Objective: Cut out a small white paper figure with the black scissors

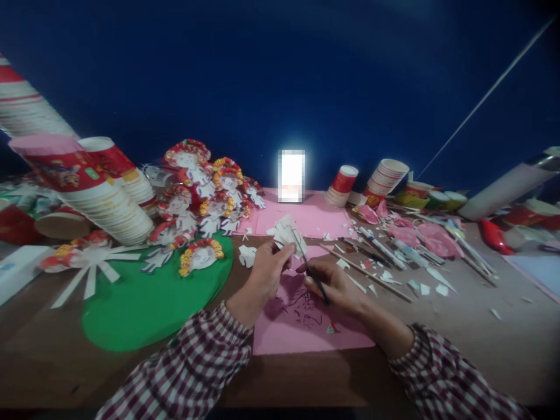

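Left hand: pinches a bit of white paper [286, 230] between thumb and fingers; hand [265, 263].
Right hand: curled round dark scissors [319, 282]; hand [336, 284].
White paper: held up over the pink sheet [280, 335], right by the scissor blades.
Pink sheet: has dark writing on it.
Green paper [149, 309]: lies on the table [245, 379], left of the pink sheet.
Paper dolls [216, 210]: bunched together, with red and yellow hair.
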Available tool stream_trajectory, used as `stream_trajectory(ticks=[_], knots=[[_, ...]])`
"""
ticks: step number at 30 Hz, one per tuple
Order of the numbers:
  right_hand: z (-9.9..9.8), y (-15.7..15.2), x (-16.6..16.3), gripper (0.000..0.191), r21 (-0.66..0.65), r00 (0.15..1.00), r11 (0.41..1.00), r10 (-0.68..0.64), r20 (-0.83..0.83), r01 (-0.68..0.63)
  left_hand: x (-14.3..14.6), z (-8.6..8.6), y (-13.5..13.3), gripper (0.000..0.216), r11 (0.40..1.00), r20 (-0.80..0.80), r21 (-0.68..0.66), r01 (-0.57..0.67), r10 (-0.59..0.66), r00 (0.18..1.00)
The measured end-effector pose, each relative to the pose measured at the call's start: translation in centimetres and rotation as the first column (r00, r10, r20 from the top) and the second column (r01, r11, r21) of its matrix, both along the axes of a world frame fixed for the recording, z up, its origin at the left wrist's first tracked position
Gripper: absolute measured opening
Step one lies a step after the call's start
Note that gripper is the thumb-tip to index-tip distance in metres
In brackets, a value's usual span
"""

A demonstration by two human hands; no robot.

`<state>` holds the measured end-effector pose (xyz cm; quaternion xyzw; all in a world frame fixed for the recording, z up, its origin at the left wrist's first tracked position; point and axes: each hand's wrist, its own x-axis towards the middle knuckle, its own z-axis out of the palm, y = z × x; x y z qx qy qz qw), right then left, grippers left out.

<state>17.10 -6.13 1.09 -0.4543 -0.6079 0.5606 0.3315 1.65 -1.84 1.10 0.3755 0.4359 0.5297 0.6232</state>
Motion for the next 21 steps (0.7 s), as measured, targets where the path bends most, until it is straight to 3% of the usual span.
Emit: stream_trajectory(ticks=[21], knots=[[0.17, -0.03, -0.06, 0.039, 0.027, 1.0, 1.0, 0.013, 0.01, -0.013, 0.45, 0.77, -0.37, 0.021, 0.994, 0.088, -0.107, -0.033, 0.042, 0.995]])
